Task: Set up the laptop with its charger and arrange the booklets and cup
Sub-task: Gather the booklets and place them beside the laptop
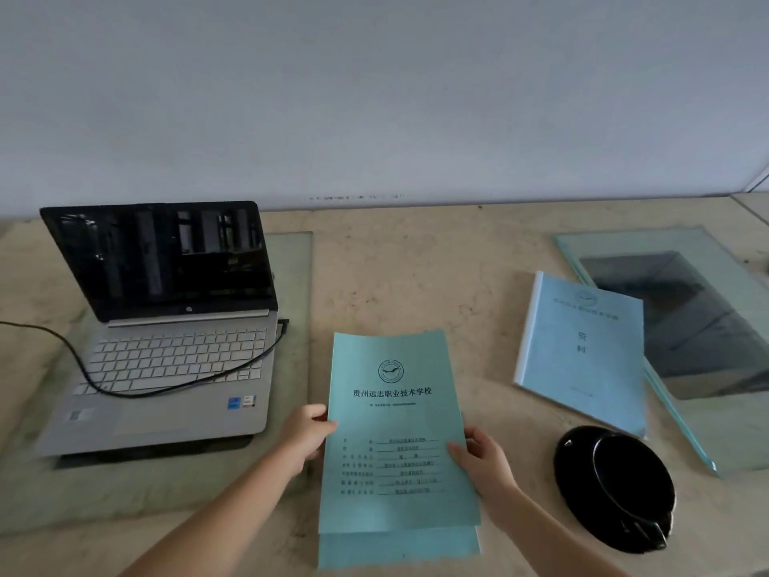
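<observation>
cable (25,326) — cut off left | lower booklet (399,547) mostly covered (print unreadable)

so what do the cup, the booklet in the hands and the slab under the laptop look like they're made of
Cup: likely glazed ceramic, glossy black with bright glints on its rim. Booklet: matte teal paper or thin card, its cover sheets fanning apart at the bottom edge. Slab: looks like clear glass, greenish and see-through, though clear plastic can't be ruled out.
</observation>
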Available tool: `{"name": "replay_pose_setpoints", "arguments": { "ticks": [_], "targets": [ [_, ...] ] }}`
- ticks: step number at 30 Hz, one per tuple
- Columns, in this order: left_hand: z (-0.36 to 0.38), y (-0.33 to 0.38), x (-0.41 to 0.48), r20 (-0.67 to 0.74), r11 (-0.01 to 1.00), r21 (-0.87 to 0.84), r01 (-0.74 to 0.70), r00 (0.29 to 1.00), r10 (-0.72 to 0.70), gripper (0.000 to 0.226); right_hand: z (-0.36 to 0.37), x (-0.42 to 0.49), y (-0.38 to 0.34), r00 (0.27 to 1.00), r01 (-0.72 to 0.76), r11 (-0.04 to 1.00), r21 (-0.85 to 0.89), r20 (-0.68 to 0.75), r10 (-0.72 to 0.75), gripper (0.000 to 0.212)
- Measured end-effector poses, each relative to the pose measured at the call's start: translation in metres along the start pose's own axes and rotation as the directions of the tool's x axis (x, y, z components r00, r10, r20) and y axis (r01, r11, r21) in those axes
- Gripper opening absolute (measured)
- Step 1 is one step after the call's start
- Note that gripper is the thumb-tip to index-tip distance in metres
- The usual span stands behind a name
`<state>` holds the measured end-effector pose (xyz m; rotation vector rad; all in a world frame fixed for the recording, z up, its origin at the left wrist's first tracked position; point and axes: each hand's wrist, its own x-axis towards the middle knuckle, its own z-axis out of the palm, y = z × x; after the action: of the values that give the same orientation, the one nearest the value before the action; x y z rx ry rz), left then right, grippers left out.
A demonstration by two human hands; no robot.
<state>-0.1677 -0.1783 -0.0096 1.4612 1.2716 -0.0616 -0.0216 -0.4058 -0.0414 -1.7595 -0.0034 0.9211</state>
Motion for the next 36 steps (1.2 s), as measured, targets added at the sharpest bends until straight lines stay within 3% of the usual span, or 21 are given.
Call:
{"name": "replay_pose_setpoints", "arguments": {
  "ticks": [3, 8, 14, 18, 28, 34, 36],
  "targets": [
    [0.001, -0.004, -0.003, -0.037, 0.996, 0.064, -0.058, 0.997, 0.061, 0.022, -0.001, -0.004, 0.002, 1.0, 0.023, 0.998, -0.058, -0.019, -0.025, 0.009],
    [0.0, -0.009, -0.008, -0.043, 0.964, 0.238, -0.12, 0.99, 0.134, 0.05, -0.004, -0.01, 0.003, 0.999, 0.041, 0.982, -0.183, -0.006, -0.042, 0.01],
    [0.003, -0.014, -0.015, -0.102, 0.929, 0.321, -0.186, 0.968, 0.23, 0.039, -0.004, -0.017, 0.0, 0.994, 0.111, 0.937, -0.33, 0.019, -0.111, 0.03],
    [0.005, -0.02, -0.018, -0.097, 0.925, 0.325, -0.197, 0.966, 0.239, 0.04, -0.006, -0.02, -0.001, 0.987, 0.158, 0.896, -0.414, 0.042, -0.155, 0.045],
    [0.011, -0.031, -0.025, -0.122, 0.92, 0.336, -0.203, 0.959, 0.256, 0.041, -0.014, -0.023, 0.002, 0.983, 0.183, 0.836, -0.518, 0.109, -0.147, 0.053],
    [0.008, -0.033, -0.023, -0.123, 0.948, 0.273, -0.166, 0.971, 0.205, 0.036, -0.019, -0.021, -0.001, 0.964, 0.263, 0.694, -0.67, 0.153, -0.218, 0.041],
    [0.005, -0.031, -0.023, -0.11, 0.956, 0.262, -0.135, 0.98, 0.168, 0.032, -0.016, -0.018, -0.004, 0.964, 0.261, 0.714, -0.65, 0.14, -0.225, 0.039]
  ]
}}
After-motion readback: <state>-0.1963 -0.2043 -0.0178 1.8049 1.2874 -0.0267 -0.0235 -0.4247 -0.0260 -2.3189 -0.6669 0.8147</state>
